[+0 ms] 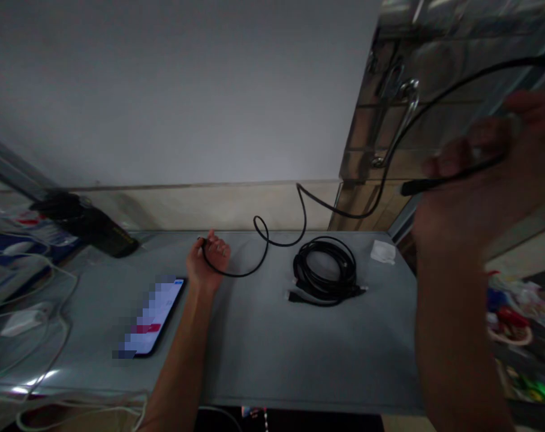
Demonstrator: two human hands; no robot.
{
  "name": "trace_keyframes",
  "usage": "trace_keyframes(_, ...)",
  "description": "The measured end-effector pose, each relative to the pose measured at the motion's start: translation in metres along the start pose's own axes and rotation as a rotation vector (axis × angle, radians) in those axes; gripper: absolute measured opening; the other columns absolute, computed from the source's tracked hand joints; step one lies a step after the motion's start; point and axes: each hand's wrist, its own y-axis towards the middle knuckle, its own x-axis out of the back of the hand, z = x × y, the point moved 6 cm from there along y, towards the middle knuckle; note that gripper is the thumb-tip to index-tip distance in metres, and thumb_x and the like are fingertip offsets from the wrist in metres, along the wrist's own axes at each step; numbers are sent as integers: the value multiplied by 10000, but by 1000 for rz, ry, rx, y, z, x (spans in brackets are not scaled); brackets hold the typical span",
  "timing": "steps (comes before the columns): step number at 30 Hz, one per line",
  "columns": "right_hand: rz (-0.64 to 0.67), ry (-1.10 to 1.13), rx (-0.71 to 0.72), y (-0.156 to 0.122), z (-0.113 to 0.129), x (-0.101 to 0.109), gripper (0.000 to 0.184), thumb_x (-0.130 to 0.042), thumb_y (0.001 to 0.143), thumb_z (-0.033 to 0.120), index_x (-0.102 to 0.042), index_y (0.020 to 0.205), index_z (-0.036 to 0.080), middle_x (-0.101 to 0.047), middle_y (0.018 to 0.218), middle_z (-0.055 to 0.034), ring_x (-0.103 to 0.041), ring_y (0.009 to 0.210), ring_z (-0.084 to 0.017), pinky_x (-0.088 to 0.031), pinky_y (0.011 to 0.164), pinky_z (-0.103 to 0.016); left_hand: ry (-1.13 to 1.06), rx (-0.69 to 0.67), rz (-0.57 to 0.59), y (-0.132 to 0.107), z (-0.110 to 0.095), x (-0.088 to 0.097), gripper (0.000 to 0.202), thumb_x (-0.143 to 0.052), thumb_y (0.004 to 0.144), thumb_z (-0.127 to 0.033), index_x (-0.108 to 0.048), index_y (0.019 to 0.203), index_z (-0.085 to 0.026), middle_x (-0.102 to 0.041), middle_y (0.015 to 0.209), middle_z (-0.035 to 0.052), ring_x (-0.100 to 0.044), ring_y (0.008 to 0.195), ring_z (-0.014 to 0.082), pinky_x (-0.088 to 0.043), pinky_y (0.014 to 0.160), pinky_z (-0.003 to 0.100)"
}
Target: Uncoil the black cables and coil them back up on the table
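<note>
My left hand (208, 257) rests palm-up on the grey table (263, 348), fingers curled round one end of a long black cable (285, 242). The cable loops across the table, rises and runs up to my right hand (474, 180), raised close to the camera and blurred. That hand pinches the cable near its black plug end (418, 186). A second black cable lies coiled in a neat bundle (325, 270) on the table, right of the left hand.
A lit phone (153, 317) lies beside my left forearm. A small white packet (383, 251) sits at the table's back right. White cables (38, 288) and a black device (87, 222) crowd the left side. A metal cabinet (434, 90) stands at the right.
</note>
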Motion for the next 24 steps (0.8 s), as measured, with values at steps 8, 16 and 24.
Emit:
trace_keyframes(8, 1049, 120, 231, -120, 8, -135, 330, -395, 1218, 386, -663, 1290, 206, -717, 1228, -93, -696, 1149, -199, -566, 1054, -354, 231, 197, -47, -5, 23, -9, 459, -472, 1119, -506, -762, 1160, -153, -825, 1114, 189, -793, 1083, 316, -683, 840, 445)
trace_keyframes(16, 1604, -354, 443, -271, -70, -188, 300, -415, 1174, 198, -644, 1344, 103, -701, 1315, -192, -716, 1163, -299, -596, 970, -412, 456, 191, -36, -4, 21, -8, 654, -441, 1119, -683, -789, 1126, -130, -829, 1066, 205, -814, 1046, 344, -689, 749, 424)
trace_keyframes(24, 1537, -418, 479, -293, -83, -195, 386, -443, 1210, 391, -541, 1442, 100, -743, 1295, -211, -735, 1185, -344, -598, 990, -480, 801, -102, -216, 7, 12, 17, 517, -958, 759, -353, -750, 1184, -146, -765, 897, 44, -675, 687, 142, -514, 565, 226)
